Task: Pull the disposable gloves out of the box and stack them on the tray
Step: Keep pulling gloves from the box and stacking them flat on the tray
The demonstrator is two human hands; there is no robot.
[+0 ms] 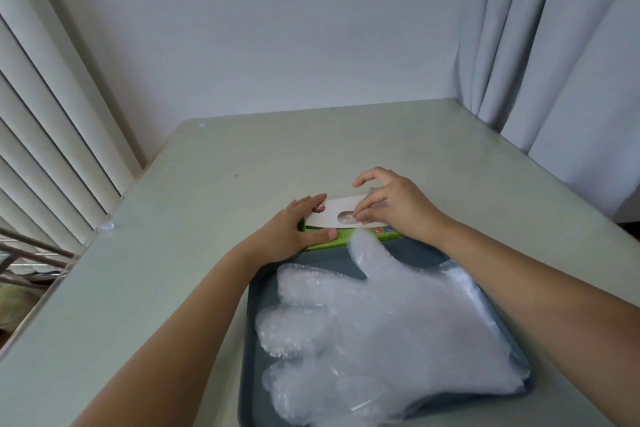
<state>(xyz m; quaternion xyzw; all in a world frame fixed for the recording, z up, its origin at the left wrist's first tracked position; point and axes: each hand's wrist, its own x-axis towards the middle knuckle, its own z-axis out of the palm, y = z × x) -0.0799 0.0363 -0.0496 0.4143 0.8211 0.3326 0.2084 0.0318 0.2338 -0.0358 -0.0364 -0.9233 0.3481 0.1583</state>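
Note:
A flat glove box [327, 215], white on top with a green front, lies on the table just beyond the tray. My left hand [292, 229] holds its left end, fingers on top and thumb along the green front. My right hand [391, 204] is over the oval opening, its fingertips pinching the clear plastic glove [347, 217] that shows in the slot. A stack of clear disposable gloves [381, 329] lies spread on the dark grey tray [251, 357], fingers pointing left and thumb reaching up toward the box.
The pale green table [207, 191] stands in a corner. White slatted shutters [52, 135] are at the left, a plain wall behind, and grey curtains [554, 45] at the right. The tray sits near the table's front edge.

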